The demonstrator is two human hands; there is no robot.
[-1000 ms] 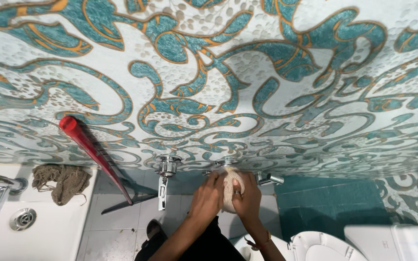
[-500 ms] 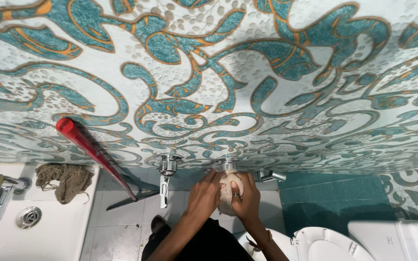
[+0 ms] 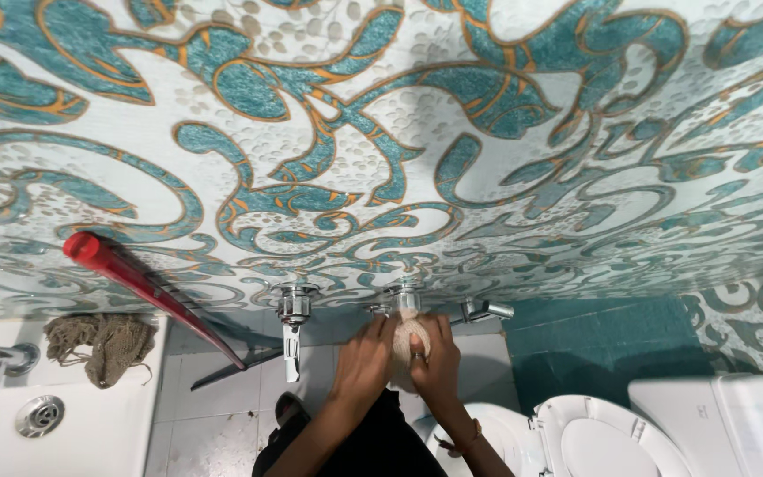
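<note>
Head view looks down a bathroom wall tiled in teal and orange swirls, and I see both hands closed together around a pale scrubbing cloth [image 3: 404, 334] bunched over a chrome wall tap [image 3: 406, 299]. My left hand [image 3: 365, 358] wraps the cloth from the left side, fingers curled tight against it; my right hand [image 3: 439, 358] clasps it from the right, a ring showing on one finger and a bangle at the wrist. The cloth sits just below the tap's chrome body, pressed between both palms.

Beside it to the left hangs a second chrome tap [image 3: 292, 320], apart from my hands, and a small angle valve [image 3: 486, 309] juts out to the right. A red-handled mop [image 3: 147, 291] leans against the wall. Farther left, a brown mesh scrubber [image 3: 103, 339] lies on the white washbasin [image 3: 90, 433]. A white toilet [image 3: 611, 437] stands at lower right.
</note>
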